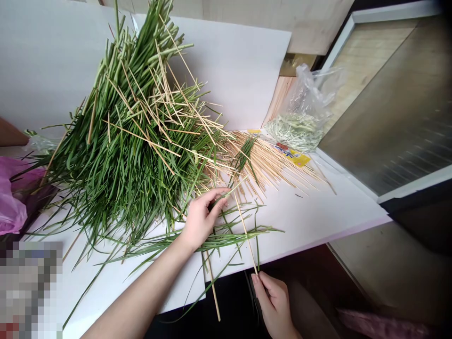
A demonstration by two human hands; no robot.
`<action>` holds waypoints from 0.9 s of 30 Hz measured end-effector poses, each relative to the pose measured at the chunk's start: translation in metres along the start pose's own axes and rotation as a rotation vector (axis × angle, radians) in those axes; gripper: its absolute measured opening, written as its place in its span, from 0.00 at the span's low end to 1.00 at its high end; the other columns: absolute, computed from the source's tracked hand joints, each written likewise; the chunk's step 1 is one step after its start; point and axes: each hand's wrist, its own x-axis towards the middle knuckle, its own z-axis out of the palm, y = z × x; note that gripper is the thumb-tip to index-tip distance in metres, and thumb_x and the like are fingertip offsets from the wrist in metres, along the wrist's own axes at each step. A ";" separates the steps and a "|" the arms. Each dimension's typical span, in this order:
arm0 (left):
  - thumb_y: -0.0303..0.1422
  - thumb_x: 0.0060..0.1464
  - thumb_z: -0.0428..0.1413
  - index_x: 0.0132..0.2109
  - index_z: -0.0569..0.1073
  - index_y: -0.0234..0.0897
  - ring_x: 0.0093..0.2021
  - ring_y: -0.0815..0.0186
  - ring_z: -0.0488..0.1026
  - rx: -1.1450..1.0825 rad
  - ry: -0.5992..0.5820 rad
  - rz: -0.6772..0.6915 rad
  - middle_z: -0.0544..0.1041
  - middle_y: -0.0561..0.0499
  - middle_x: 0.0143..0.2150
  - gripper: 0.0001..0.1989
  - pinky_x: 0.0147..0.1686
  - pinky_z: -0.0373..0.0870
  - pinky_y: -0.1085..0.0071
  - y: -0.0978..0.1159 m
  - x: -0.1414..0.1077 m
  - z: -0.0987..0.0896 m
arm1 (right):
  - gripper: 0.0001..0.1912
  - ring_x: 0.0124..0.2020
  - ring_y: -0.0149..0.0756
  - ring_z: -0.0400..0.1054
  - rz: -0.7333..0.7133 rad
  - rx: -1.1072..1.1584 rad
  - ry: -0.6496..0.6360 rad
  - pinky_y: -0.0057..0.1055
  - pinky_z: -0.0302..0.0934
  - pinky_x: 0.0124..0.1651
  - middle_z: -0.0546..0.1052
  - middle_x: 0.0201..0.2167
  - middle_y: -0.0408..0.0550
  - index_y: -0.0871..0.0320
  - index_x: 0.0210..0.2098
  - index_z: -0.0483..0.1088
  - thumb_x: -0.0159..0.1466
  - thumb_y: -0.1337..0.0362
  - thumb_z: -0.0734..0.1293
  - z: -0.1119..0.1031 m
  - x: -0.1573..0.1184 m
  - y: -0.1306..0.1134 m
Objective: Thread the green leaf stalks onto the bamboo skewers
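My left hand is closed in a pinch on a green stalk, above the white table. Nearer the front edge, my right hand pinches the lower end of a thin wooden stick, which slants up and away to the left, its far part close to the stalk. Beneath the left hand, loose green stalks lie across the table. A big heap of long green leaves with wooden sticks scattered over it rises at the left. Behind the hands, many bare sticks are spread out.
A clear plastic bag with pale strands stands at the back right, beside a yellow packet. A pink bag lies at the left edge. One stick juts over the table's front edge. A framed panel leans at the right.
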 end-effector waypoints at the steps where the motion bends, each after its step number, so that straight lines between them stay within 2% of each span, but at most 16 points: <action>1: 0.36 0.65 0.55 0.53 0.77 0.38 0.30 0.68 0.70 -0.007 0.007 -0.005 0.77 0.52 0.31 0.13 0.32 0.65 0.74 0.000 0.000 0.000 | 0.21 0.20 0.28 0.44 0.001 0.001 -0.001 0.27 0.42 0.22 0.49 0.21 0.36 0.53 0.26 0.45 0.74 0.67 0.58 0.000 0.000 0.000; 6: 0.36 0.64 0.56 0.52 0.77 0.39 0.27 0.69 0.66 0.006 0.015 -0.013 0.76 0.54 0.30 0.13 0.30 0.63 0.74 -0.001 0.000 0.000 | 0.21 0.20 0.28 0.43 0.008 0.028 -0.010 0.28 0.42 0.22 0.49 0.21 0.36 0.53 0.26 0.45 0.75 0.67 0.58 0.001 -0.002 0.003; 19: 0.37 0.65 0.55 0.52 0.77 0.39 0.33 0.66 0.75 0.018 0.005 -0.015 0.80 0.51 0.33 0.13 0.33 0.67 0.73 -0.002 0.000 0.000 | 0.22 0.20 0.28 0.43 0.008 0.035 -0.008 0.28 0.41 0.21 0.49 0.21 0.35 0.53 0.26 0.45 0.74 0.67 0.58 0.001 -0.001 0.001; 27: 0.38 0.65 0.55 0.52 0.78 0.39 0.29 0.66 0.72 0.039 -0.002 -0.004 0.79 0.51 0.31 0.14 0.32 0.67 0.72 -0.002 0.000 -0.001 | 0.22 0.19 0.28 0.43 0.023 0.039 -0.007 0.28 0.41 0.21 0.49 0.20 0.36 0.53 0.25 0.45 0.74 0.66 0.58 0.001 0.002 -0.004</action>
